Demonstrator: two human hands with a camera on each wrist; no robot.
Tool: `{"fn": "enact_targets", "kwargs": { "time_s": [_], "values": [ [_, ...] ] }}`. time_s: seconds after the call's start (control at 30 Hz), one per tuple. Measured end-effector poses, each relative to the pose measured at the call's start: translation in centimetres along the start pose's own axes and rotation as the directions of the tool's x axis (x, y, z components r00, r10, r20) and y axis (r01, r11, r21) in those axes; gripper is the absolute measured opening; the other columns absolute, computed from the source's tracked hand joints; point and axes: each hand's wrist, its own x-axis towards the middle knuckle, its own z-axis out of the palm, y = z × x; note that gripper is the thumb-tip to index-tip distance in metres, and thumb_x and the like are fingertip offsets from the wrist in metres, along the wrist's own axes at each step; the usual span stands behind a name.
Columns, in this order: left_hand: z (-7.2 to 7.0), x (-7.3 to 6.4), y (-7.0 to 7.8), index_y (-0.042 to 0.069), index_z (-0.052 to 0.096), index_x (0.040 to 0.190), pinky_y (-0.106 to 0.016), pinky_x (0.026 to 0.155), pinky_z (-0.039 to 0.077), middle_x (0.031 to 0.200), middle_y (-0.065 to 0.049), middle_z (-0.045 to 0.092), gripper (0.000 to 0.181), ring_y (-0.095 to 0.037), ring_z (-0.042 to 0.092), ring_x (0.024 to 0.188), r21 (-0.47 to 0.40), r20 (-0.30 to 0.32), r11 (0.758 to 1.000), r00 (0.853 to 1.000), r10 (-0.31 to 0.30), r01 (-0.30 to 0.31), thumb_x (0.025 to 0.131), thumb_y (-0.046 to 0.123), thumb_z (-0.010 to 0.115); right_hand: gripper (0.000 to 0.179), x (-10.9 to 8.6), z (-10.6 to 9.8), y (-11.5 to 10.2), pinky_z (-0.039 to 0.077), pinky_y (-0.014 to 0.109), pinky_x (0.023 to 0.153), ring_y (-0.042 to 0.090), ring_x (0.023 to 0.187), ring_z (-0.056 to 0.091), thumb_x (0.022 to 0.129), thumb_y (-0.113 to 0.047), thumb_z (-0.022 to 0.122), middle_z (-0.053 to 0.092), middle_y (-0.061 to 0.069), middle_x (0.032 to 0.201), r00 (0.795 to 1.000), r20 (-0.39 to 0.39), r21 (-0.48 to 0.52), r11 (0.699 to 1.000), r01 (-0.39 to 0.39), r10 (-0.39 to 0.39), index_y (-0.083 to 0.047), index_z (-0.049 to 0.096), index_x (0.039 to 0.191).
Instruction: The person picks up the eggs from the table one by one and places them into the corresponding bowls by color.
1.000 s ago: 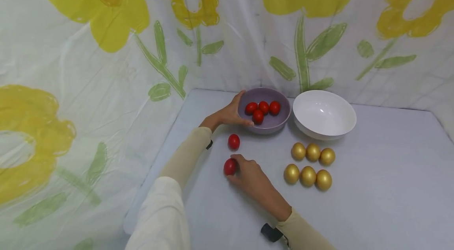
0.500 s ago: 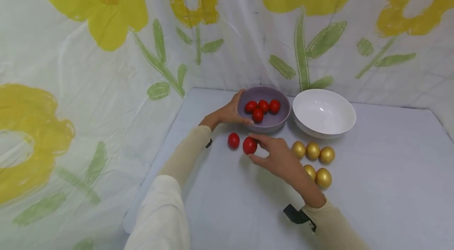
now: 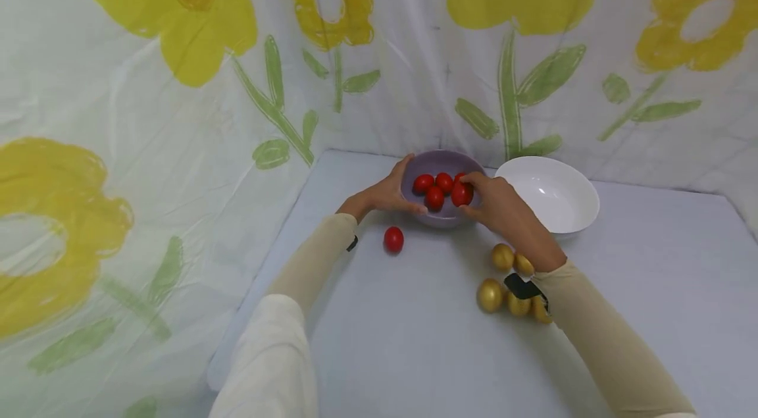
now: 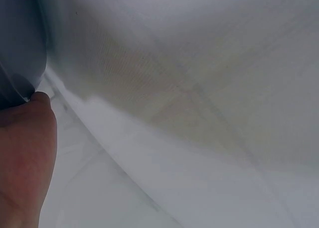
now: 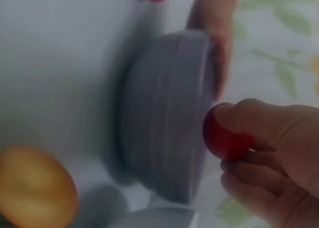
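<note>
My left hand (image 3: 387, 194) grips the near-left rim of a purple bowl (image 3: 417, 171) that holds several red eggs (image 3: 434, 191). My right hand (image 3: 488, 201) pinches one red egg (image 3: 461, 194) over the bowl's right side; the right wrist view shows that egg (image 5: 222, 136) between fingers and thumb above the bowl's rim (image 5: 164, 123). A single red egg (image 3: 393, 239) lies on the table in front of the bowl. The left wrist view shows only a thumb (image 4: 22, 153) against the bowl's edge.
An empty white bowl (image 3: 556, 197) stands right of the purple one. Several gold eggs (image 3: 490, 294) lie on the grey table (image 3: 414, 339) near my right forearm, partly hidden by it. A flowered sheet (image 3: 177, 76) hangs behind and at the left.
My right hand picked a red egg off the table and carried it up and right to the purple bowl. The left hand stayed on the bowl's rim.
</note>
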Motion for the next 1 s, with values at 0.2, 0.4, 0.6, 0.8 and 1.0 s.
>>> {"fn": "enact_targets", "kwargs": {
  "time_s": [0.2, 0.4, 0.6, 0.8, 1.0],
  "values": [
    [0.2, -0.2, -0.2, 0.021, -0.009, 0.170, -0.050, 0.125, 0.031, 0.176, -0.002, 0.004, 0.140, -0.026, 0.020, 0.158, 0.001, 0.013, 1.000, 1.000, 0.015, -0.015, 0.077, 0.051, 0.092, 0.044, 3.3, 1.7, 1.8, 0.055, 0.046, 0.083, 0.032, 0.092, 0.066, 0.089, -0.007, 0.082, 0.072, 0.015, 0.104, 0.995, 0.100, -0.097, 0.995, -0.007, 0.017, 0.002, 0.067, 0.129],
    [0.1, -0.2, -0.3, 0.019, -0.007, 0.170, -0.048, 0.124, 0.032, 0.175, -0.003, 0.007, 0.138, -0.025, 0.023, 0.156, 0.006, -0.001, 0.999, 0.999, 0.035, -0.035, 0.078, 0.048, 0.092, 0.032, 5.3, 3.0, 1.8, 0.056, 0.047, 0.078, 0.032, 0.086, 0.067, 0.085, -0.005, 0.086, 0.072, 0.013, 0.093, 0.990, 0.140, -0.217, 0.976, 0.018, 0.013, 0.000, 0.074, 0.114],
    [0.0, -0.2, -0.3, 0.025, -0.007, 0.170, -0.048, 0.124, 0.032, 0.176, -0.002, 0.006, 0.137, -0.024, 0.022, 0.157, 0.000, 0.005, 1.000, 1.000, 0.016, -0.016, 0.079, 0.048, 0.093, 0.025, 5.4, 3.8, 1.5, 0.056, 0.048, 0.073, 0.034, 0.081, 0.067, 0.085, -0.004, 0.086, 0.067, 0.012, 0.085, 0.990, 0.132, -0.251, 0.968, -0.014, 0.049, 0.000, 0.073, 0.107],
    [0.1, -0.2, -0.3, 0.025, -0.008, 0.170, -0.047, 0.125, 0.030, 0.176, -0.001, 0.005, 0.139, -0.023, 0.020, 0.158, 0.001, 0.008, 1.000, 1.000, 0.009, -0.009, 0.077, 0.049, 0.092, 0.028, 5.4, 4.5, 1.4, 0.058, 0.051, 0.077, 0.037, 0.086, 0.070, 0.086, -0.006, 0.086, 0.070, 0.014, 0.090, 0.989, 0.125, -0.273, 0.961, -0.041, 0.078, -0.001, 0.074, 0.110],
    [0.0, -0.3, -0.1, 0.026, -0.007, 0.170, -0.048, 0.125, 0.031, 0.176, -0.001, 0.006, 0.140, -0.024, 0.021, 0.157, 0.002, -0.001, 1.000, 1.000, 0.002, -0.002, 0.076, 0.053, 0.092, 0.022, 5.8, 4.5, 1.1, 0.058, 0.051, 0.075, 0.037, 0.086, 0.070, 0.087, -0.006, 0.086, 0.069, 0.012, 0.088, 0.988, 0.133, -0.290, 0.956, -0.039, 0.081, -0.003, 0.073, 0.105]
  ]
}}
